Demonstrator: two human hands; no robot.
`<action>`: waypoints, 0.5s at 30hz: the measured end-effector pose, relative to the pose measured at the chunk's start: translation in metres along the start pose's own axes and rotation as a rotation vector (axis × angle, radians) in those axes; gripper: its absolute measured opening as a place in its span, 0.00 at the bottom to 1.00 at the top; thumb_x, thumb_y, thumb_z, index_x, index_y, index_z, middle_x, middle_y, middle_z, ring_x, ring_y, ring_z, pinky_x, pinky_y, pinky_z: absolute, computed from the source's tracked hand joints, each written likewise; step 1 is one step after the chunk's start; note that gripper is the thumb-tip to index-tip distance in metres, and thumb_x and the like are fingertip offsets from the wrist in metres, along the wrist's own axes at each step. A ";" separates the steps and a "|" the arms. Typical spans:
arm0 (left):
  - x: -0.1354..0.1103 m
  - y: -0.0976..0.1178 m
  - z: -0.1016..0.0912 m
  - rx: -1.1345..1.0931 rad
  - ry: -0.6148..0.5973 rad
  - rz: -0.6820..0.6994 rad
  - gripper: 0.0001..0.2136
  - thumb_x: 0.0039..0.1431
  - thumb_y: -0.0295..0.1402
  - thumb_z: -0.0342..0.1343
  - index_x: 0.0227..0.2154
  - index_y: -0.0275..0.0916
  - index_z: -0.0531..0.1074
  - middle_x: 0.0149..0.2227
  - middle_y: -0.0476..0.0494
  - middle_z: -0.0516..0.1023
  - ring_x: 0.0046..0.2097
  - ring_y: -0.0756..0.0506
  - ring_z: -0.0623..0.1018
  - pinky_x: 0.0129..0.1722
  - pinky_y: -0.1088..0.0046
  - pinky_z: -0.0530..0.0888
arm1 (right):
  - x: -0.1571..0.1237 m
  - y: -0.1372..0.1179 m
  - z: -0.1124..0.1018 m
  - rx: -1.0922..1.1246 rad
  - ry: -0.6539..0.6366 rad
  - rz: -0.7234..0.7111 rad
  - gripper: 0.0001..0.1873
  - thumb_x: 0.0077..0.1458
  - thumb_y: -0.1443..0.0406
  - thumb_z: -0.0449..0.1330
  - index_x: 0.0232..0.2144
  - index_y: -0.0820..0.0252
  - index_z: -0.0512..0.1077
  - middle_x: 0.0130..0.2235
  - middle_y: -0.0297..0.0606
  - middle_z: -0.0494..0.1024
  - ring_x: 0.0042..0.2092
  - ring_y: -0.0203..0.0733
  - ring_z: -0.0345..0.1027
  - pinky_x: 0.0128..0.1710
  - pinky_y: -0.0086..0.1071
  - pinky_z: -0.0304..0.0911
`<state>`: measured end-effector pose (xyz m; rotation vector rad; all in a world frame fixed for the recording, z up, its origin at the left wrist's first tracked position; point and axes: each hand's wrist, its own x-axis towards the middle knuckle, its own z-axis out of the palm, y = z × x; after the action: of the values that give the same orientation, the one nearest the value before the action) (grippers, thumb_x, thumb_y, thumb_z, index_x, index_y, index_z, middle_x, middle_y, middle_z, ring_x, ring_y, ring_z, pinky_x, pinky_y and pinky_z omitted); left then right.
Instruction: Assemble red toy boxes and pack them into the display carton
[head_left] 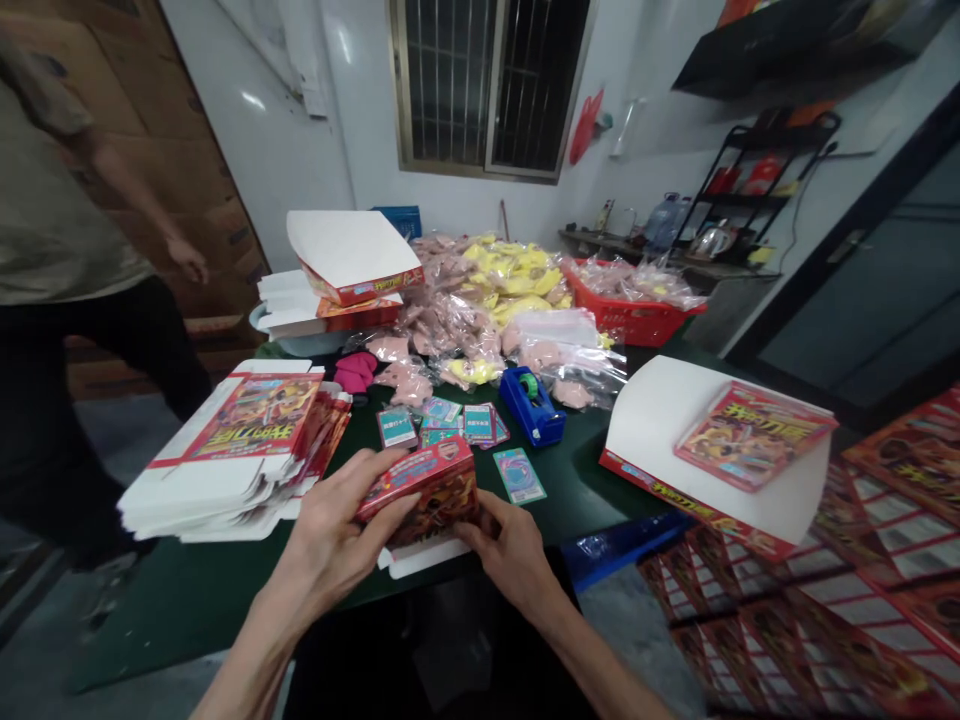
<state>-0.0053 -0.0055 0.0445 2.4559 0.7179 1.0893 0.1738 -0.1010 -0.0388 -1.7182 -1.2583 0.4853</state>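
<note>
A small red printed carton (427,490) sits at the near edge of the dark green table (210,590). My left hand (337,535) wraps its left side, fingers closed over the top. My right hand (510,555) grips its lower right corner, where a white flap sticks out below. Just behind the carton lie several small cards (450,422), and one card (519,475) lies alone to the right.
A stack of flat printed cartons (240,450) lies to the left, another pile (720,450) to the right. A blue tape dispenser (531,404), pink and yellow bagged items (480,300) and a red basket (637,315) stand behind. Another person (67,260) stands at far left.
</note>
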 end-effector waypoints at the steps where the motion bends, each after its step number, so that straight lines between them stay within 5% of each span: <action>1: -0.004 -0.001 0.001 -0.023 0.083 -0.087 0.14 0.54 0.36 0.56 0.43 0.41 0.71 0.38 0.47 0.76 0.37 0.47 0.76 0.37 0.77 0.72 | 0.001 -0.002 -0.006 -0.005 0.087 -0.038 0.19 0.49 0.64 0.61 0.46 0.52 0.72 0.31 0.34 0.72 0.35 0.41 0.66 0.37 0.34 0.63; 4: -0.021 -0.007 0.013 -0.251 0.387 -0.454 0.18 0.49 0.41 0.61 0.42 0.42 0.72 0.40 0.48 0.77 0.39 0.46 0.77 0.40 0.76 0.73 | 0.004 -0.013 -0.026 0.125 0.286 -0.098 0.27 0.48 0.61 0.62 0.52 0.54 0.66 0.42 0.40 0.72 0.44 0.44 0.65 0.43 0.36 0.62; 6: -0.030 -0.012 0.025 -0.603 0.506 -0.649 0.24 0.44 0.45 0.62 0.45 0.42 0.70 0.42 0.47 0.77 0.39 0.45 0.77 0.38 0.74 0.75 | 0.007 -0.021 -0.040 0.300 0.188 -0.086 0.21 0.49 0.59 0.62 0.46 0.57 0.69 0.38 0.37 0.73 0.38 0.41 0.67 0.37 0.32 0.64; 9: -0.037 -0.017 0.041 -0.903 0.378 -0.831 0.31 0.40 0.49 0.63 0.47 0.40 0.68 0.40 0.43 0.78 0.38 0.41 0.78 0.37 0.68 0.77 | 0.016 -0.035 -0.059 0.447 0.007 -0.191 0.12 0.51 0.58 0.60 0.36 0.59 0.73 0.30 0.33 0.73 0.31 0.36 0.65 0.29 0.27 0.61; 12: -0.036 -0.020 0.042 -0.548 0.313 -0.756 0.35 0.38 0.48 0.65 0.50 0.38 0.66 0.45 0.39 0.76 0.46 0.36 0.76 0.48 0.59 0.73 | 0.028 -0.052 -0.070 0.224 -0.021 -0.388 0.09 0.54 0.60 0.59 0.35 0.59 0.73 0.32 0.35 0.73 0.33 0.36 0.66 0.32 0.27 0.59; 15: -0.030 -0.018 0.030 -0.036 0.383 -0.344 0.38 0.39 0.42 0.66 0.56 0.43 0.61 0.56 0.40 0.68 0.56 0.35 0.68 0.58 0.57 0.64 | 0.036 -0.077 -0.070 -0.134 -0.130 -0.520 0.09 0.54 0.60 0.59 0.34 0.60 0.73 0.31 0.37 0.73 0.32 0.37 0.65 0.31 0.29 0.58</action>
<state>-0.0056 -0.0123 -0.0011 2.0070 1.1715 1.4243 0.1997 -0.0953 0.0679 -1.4024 -1.7930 0.2069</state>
